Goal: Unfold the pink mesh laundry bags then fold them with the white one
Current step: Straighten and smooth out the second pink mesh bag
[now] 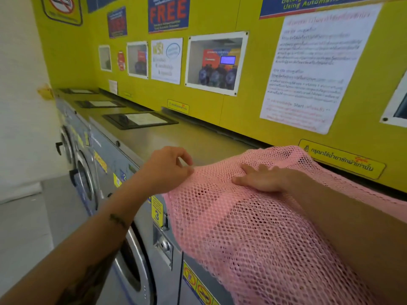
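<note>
From your head camera, the pink mesh laundry bag (253,227) lies draped over the top front edge of the washing machines (141,216), spreading under both of your hands and hanging down the machine front below them. You cannot tell from here whether anything sits inside the bag.

Above your fingers, on the yellow wall (242,106), a blue poster (168,13) reads "FREE" in red, and a white sheet further right shows the word "Start" among blurred lines. Just below your left wrist a yellow sticker (156,210) carries a "3".

Your left hand (167,166) pinches the bag's left edge between thumb and curled fingers. Your right hand (262,178) lies flat on the mesh, fingers straight and slightly spread, pressing it down.
</note>
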The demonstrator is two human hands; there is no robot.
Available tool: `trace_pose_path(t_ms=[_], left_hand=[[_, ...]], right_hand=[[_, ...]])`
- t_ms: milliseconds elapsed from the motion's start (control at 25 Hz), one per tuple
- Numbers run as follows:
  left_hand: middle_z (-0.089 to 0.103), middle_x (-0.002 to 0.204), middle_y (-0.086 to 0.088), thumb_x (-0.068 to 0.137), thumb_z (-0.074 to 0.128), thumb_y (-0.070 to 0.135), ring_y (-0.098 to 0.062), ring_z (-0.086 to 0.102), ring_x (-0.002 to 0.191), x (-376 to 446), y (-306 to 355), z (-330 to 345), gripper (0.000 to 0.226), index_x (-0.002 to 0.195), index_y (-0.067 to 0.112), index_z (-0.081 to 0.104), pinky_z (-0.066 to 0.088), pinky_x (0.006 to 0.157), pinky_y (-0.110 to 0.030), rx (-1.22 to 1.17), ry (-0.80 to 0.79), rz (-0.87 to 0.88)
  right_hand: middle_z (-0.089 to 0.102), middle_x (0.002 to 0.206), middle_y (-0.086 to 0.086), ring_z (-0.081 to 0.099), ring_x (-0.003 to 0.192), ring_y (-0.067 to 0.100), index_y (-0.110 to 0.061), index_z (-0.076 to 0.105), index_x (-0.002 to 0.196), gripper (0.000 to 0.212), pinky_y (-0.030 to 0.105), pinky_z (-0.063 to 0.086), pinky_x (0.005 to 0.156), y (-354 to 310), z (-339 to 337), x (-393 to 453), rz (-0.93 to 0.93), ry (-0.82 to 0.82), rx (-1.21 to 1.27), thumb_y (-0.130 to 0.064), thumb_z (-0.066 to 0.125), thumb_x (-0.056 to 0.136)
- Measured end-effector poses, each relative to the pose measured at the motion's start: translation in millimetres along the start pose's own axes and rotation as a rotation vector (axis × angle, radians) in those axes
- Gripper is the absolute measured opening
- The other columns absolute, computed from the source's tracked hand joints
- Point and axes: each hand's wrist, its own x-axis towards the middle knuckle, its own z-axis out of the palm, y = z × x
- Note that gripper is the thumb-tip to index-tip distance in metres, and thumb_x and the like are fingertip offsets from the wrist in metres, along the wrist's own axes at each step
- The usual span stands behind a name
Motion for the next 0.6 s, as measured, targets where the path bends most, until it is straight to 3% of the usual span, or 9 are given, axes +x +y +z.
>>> trace_pose_path(t_ms=[120, 320, 400, 480, 600], left_hand=[[0.062, 0.066, 0.008, 0.084, 0.069, 0.022, -0.010, 0.058, 0.063, -2.2, -2.6, -13.1, 0.006, 0.080, 0.026, 0.069, 0.043, 0.057, -0.024, 0.120, 0.115, 0.053], [0.060, 0.058, 0.004, 0.090, 0.060, 0.025, -0.019, 0.055, 0.055, -12.1, 3.1, -4.6, 0.006, 0.090, 0.024, 0.066, 0.054, 0.060, -0.036, 0.259, 0.314, 0.317], [0.058, 0.055, -0.001, 0.094, 0.055, 0.024, -0.017, 0.051, 0.048, -14.3, -4.1, -3.2, 0.010, 0.097, 0.024, 0.064, 0.051, 0.054, -0.032, 0.196, 0.234, 0.246], [0.059, 0.059, -0.008, 0.096, 0.054, 0.028, -0.013, 0.048, 0.046, -21.8, -14.7, -4.4, 0.014, 0.107, 0.026, 0.062, 0.046, 0.049, -0.025, -0.013, 0.040, 0.071], [0.064, 0.068, -0.001, 0.094, 0.058, 0.029, -0.001, 0.052, 0.044, -35.4, -29.2, -10.7, 0.018, 0.111, 0.026, 0.065, 0.043, 0.050, -0.020, -0.116, -0.159, -0.094]], right_hand=[[-0.009, 0.165, 0.012, -0.009, 0.150, 0.041, -0.049, -0.006, 0.151, 0.105, 0.062, -0.003, 0.117, -1.0, -0.4, -2.7, -0.016, 0.017, -0.023, -0.098, 0.019, 0.061], [-0.008, 0.165, 0.013, -0.007, 0.150, 0.041, -0.046, -0.006, 0.152, 0.098, 0.060, -0.002, 0.118, -3.1, 0.2, -9.4, -0.003, 0.024, -0.042, -0.094, 0.018, 0.070], [-0.008, 0.165, 0.013, -0.007, 0.149, 0.042, -0.046, -0.005, 0.152, 0.098, 0.060, -0.002, 0.118, -3.2, 1.0, -8.7, -0.001, 0.033, -0.040, -0.094, 0.019, 0.069], [-0.008, 0.165, 0.012, -0.008, 0.149, 0.042, -0.047, -0.004, 0.152, 0.099, 0.061, -0.003, 0.117, -2.6, 2.1, -7.7, -0.002, 0.043, -0.029, -0.094, 0.020, 0.069], [-0.008, 0.165, 0.012, -0.009, 0.149, 0.042, -0.048, -0.004, 0.152, 0.100, 0.061, -0.004, 0.117, -2.9, 2.5, -9.1, -0.001, 0.038, -0.014, -0.095, 0.021, 0.067]])
